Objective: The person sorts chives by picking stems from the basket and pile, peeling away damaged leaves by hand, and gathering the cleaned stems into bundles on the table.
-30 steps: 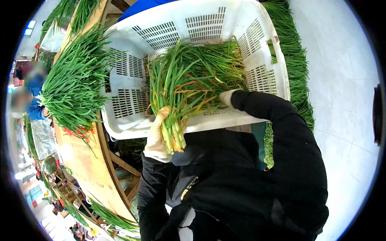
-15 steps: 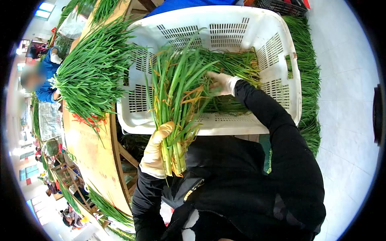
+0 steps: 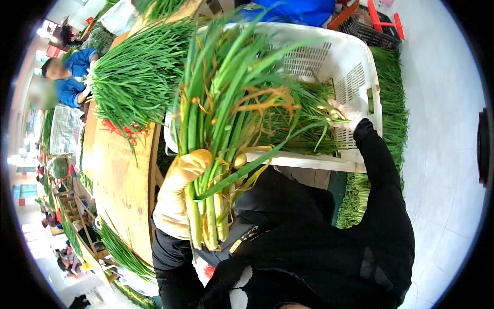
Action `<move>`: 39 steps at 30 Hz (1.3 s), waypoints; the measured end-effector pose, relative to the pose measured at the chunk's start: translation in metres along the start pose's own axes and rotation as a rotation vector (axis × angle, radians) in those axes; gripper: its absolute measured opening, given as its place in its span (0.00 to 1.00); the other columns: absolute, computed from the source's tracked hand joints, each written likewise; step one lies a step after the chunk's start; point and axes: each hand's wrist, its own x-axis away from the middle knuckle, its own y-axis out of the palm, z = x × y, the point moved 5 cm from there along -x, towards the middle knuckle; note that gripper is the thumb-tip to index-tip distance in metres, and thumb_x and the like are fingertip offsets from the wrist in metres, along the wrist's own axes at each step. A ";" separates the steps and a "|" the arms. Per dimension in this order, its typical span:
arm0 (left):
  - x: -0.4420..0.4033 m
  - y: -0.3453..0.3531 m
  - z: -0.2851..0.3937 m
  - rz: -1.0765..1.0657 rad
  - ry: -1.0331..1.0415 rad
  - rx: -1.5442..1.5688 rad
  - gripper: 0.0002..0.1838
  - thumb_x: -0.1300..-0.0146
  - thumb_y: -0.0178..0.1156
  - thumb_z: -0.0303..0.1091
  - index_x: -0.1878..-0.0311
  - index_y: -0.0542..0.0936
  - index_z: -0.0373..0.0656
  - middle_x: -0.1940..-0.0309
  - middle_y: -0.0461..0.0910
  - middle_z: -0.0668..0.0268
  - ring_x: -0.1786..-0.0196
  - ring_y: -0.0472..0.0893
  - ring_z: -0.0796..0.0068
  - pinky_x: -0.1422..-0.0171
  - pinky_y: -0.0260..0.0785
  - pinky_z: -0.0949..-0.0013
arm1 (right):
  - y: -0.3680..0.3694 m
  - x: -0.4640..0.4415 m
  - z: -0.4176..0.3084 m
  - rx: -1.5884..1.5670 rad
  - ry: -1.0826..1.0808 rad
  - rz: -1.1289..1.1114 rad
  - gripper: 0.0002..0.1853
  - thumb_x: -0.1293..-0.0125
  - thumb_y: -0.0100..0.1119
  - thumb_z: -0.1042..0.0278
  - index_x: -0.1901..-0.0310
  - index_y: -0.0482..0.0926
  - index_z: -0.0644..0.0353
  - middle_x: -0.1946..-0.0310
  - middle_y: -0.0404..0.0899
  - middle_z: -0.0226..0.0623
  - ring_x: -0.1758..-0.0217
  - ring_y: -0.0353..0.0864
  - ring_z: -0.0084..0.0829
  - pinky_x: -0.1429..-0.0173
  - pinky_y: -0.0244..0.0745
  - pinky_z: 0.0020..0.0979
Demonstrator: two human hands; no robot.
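While my gloved left hand (image 3: 179, 185) grips a leafy bunch (image 3: 218, 98) above the near left corner of the white crate (image 3: 319, 161), my right hand (image 3: 347, 114), apart from it, pinches some stalks (image 3: 315, 114) over the crate's right end. Judged partway: bunch clear of the crate, brown leaves (image 3: 265, 100) remaining in it, more greens (image 3: 298, 138) left inside.

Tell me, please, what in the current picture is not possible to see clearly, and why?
All in the head view:
Left hand: some fingers hidden behind the green stalks it holds.
Stalks' upper tips: blurred.
White crate: left part covered by those stalks.
Right hand: its exact grip is too small and blurred.
Blue thing: cut off by the top edge.
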 end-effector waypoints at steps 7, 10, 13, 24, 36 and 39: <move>0.061 0.056 0.084 -0.151 0.565 0.001 0.25 0.46 0.57 0.38 0.49 0.65 0.34 0.51 0.68 0.43 0.58 0.76 0.56 0.58 0.76 0.63 | -0.063 -0.021 0.014 0.106 0.063 -0.304 0.16 0.41 0.57 0.56 0.59 0.74 0.61 0.68 0.75 0.35 0.68 0.75 0.24 0.59 0.76 0.34; 0.097 0.062 0.131 -0.165 0.797 -0.123 0.27 0.45 0.57 0.39 0.46 0.63 0.34 0.49 0.67 0.42 0.57 0.76 0.57 0.59 0.77 0.66 | -0.047 0.006 -0.007 0.885 0.121 0.209 0.14 0.42 0.57 0.62 0.58 0.75 0.63 0.65 0.76 0.38 0.67 0.77 0.27 0.56 0.76 0.33; 0.133 0.050 0.162 -0.100 0.973 -0.216 0.30 0.43 0.56 0.40 0.42 0.60 0.34 0.48 0.66 0.42 0.57 0.76 0.58 0.59 0.78 0.69 | 0.017 0.058 -0.041 1.498 -0.108 0.244 0.18 0.44 0.58 0.63 0.55 0.72 0.67 0.62 0.76 0.42 0.61 0.77 0.30 0.56 0.74 0.31; 0.167 -0.193 0.118 0.473 0.844 -0.089 0.14 0.44 0.58 0.38 0.56 0.72 0.44 0.66 0.78 0.60 0.71 0.79 0.69 0.70 0.77 0.64 | 0.260 0.214 -0.107 1.587 -1.151 -0.223 0.23 0.44 0.50 0.76 0.44 0.66 0.64 0.58 0.76 0.47 0.58 0.77 0.36 0.54 0.70 0.30; 0.162 -0.301 0.041 0.440 0.840 0.455 0.14 0.42 0.57 0.40 0.58 0.73 0.42 0.68 0.79 0.58 0.72 0.80 0.62 0.71 0.76 0.57 | 0.618 0.240 0.018 0.802 -1.233 -1.100 0.23 0.35 0.43 0.67 0.39 0.59 0.59 0.48 0.70 0.39 0.57 0.76 0.24 0.69 0.70 0.18; 0.172 -0.301 0.043 0.483 0.685 0.378 0.16 0.42 0.57 0.40 0.54 0.73 0.42 0.63 0.78 0.58 0.67 0.80 0.63 0.65 0.76 0.55 | 0.655 0.169 0.087 1.009 -0.985 -0.903 0.22 0.35 0.43 0.65 0.39 0.59 0.57 0.51 0.71 0.37 0.59 0.77 0.23 0.71 0.71 0.20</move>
